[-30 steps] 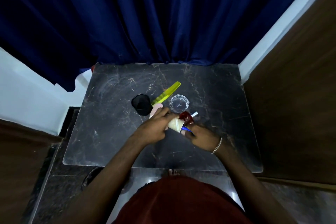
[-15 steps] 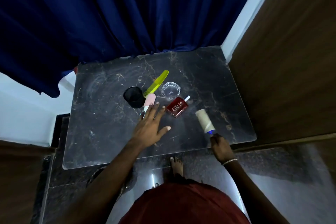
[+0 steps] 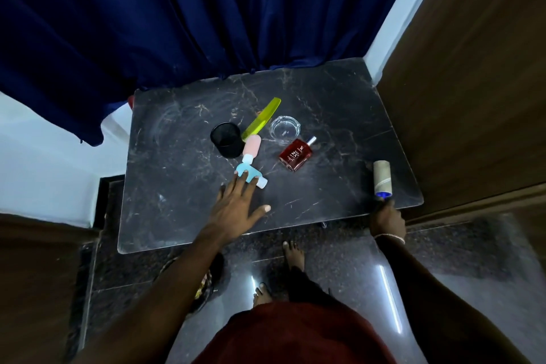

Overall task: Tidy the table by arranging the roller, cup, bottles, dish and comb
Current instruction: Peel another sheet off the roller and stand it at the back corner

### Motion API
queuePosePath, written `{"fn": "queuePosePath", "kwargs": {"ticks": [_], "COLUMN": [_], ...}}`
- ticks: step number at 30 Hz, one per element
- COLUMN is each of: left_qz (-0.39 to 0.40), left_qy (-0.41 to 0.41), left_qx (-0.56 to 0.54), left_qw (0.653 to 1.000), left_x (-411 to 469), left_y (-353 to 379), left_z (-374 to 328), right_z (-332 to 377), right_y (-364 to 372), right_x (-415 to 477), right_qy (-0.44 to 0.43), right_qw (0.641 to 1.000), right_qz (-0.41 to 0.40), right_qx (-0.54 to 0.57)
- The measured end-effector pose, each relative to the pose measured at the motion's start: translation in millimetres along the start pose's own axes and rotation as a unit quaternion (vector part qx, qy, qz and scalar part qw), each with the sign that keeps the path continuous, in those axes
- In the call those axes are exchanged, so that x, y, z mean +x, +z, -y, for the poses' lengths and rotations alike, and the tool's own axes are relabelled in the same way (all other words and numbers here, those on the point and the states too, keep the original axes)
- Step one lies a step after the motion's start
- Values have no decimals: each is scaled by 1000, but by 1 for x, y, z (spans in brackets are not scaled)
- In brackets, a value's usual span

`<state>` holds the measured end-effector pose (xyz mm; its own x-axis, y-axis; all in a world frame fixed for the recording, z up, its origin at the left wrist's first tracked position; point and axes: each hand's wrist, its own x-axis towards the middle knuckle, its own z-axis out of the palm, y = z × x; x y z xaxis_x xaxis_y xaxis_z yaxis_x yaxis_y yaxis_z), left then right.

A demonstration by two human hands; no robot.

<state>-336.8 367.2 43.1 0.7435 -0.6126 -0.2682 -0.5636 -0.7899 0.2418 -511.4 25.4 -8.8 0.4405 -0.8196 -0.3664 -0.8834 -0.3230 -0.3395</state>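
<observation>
A lint roller (image 3: 382, 177) lies at the right front corner of the dark marble table (image 3: 177, 186), with my right hand (image 3: 386, 216) shut on its blue handle. My left hand (image 3: 236, 207) lies flat and spread, its fingertips touching a small blue bottle (image 3: 251, 175) that lies on its side. Just beyond that lies a pink bottle (image 3: 251, 148). A black mesh cup (image 3: 227, 139) stands left of it. The yellow-green comb (image 3: 261, 118) lies slanted behind. A clear glass dish (image 3: 285, 129) sits beside a red perfume bottle (image 3: 296, 154).
A dark blue curtain (image 3: 206, 18) hangs behind the table. A wooden panel (image 3: 472, 97) stands close on the right and a white wall on the left. My bare feet (image 3: 292, 254) stand on the glossy floor below the table's front edge.
My right hand has carried the roller from the middle to the right front corner and laid it down. My left hand let go of it, opened and reached to the blue bottle.
</observation>
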Motion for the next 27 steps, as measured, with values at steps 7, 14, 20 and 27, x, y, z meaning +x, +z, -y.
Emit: {"fn": "queuePosePath", "kwargs": {"ticks": [7, 14, 20, 27], "left_qz": [-11, -20, -21, -9], "left_qy": [-16, -34, -54, -56], "left_qx": [-13, -6, 0, 1], "left_qw": [1000, 999, 998, 998], "left_x": [-18, -34, -43, -50], "left_y": [0, 0, 1, 2], "left_z": [11, 20, 24, 23], "right_z": [15, 67, 89, 93], "right_y": [29, 76, 104, 108], "right_x": [-18, -73, -118, -127], "right_qy": [-20, -136, -254, -258], "right_qw": [999, 985, 944, 947], "right_qz": [19, 65, 73, 60], "right_qx": [-30, -84, -196, -183]}}
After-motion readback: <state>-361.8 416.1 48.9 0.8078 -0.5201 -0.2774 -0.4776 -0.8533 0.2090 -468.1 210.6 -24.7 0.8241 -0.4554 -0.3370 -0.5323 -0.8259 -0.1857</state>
